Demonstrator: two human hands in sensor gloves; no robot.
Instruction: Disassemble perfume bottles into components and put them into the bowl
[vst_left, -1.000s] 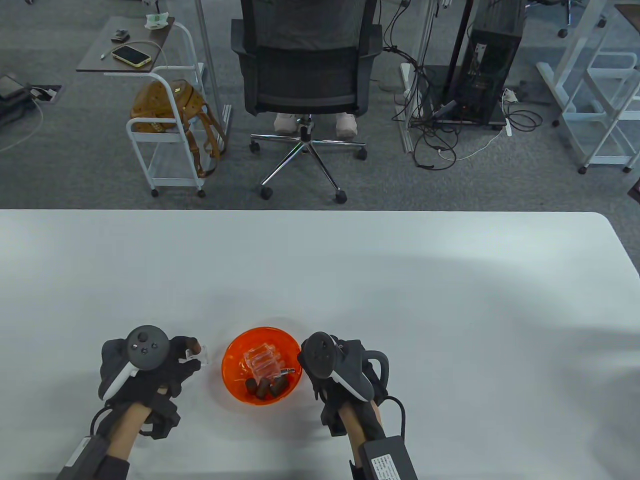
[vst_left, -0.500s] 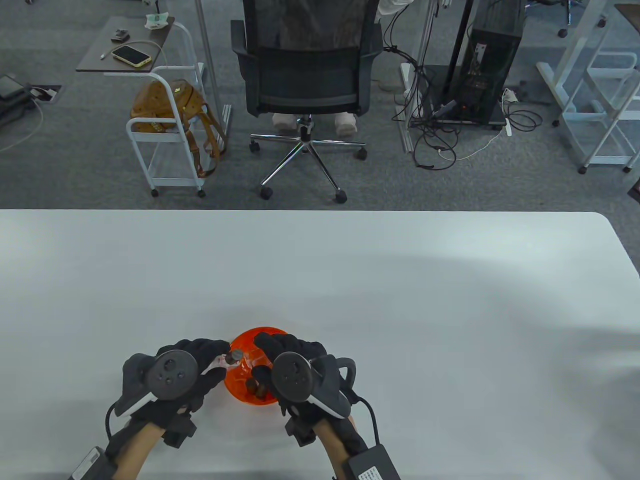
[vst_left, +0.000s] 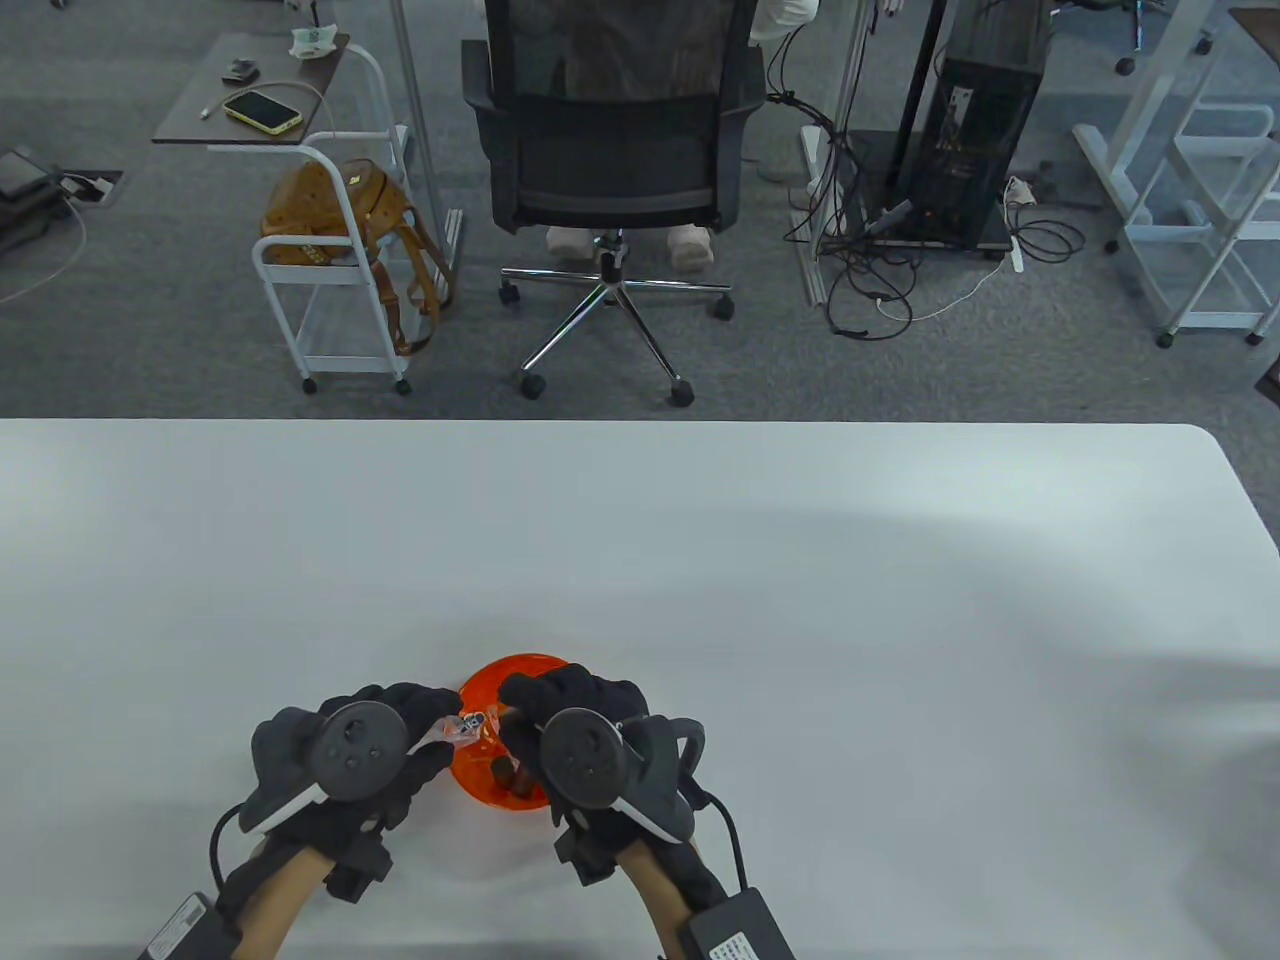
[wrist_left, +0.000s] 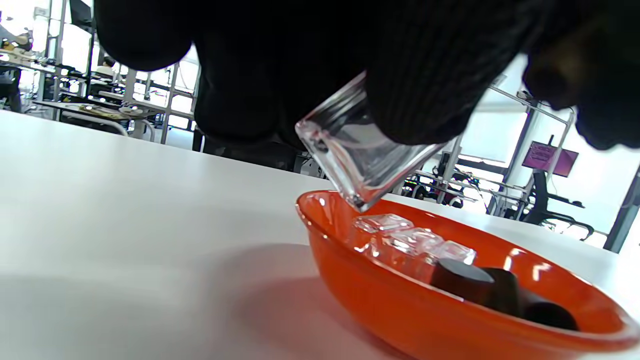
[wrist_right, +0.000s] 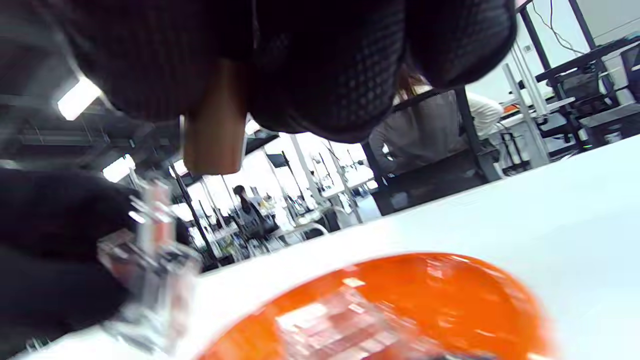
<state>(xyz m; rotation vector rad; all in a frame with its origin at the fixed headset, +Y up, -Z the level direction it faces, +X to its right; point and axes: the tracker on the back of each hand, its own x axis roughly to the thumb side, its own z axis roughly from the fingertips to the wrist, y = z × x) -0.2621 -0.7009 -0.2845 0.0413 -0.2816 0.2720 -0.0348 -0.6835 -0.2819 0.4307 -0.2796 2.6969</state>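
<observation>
Since half a second ago the right hand (vst_left: 575, 725) has closed in on the spray cap. The left hand (vst_left: 400, 735) pinches the tilted clear glass bottle (wrist_left: 357, 155) over the orange bowl (wrist_left: 440, 320). The right fingers seemingly pinch that cap; a slip could drop the glass onto the parts below.

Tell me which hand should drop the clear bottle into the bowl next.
Left. The left hand already grips the clear bottle tilted just above the near rim of the orange bowl. The right hand hovers over the bowl; whether it touches the bottle's top is unclear.
</observation>
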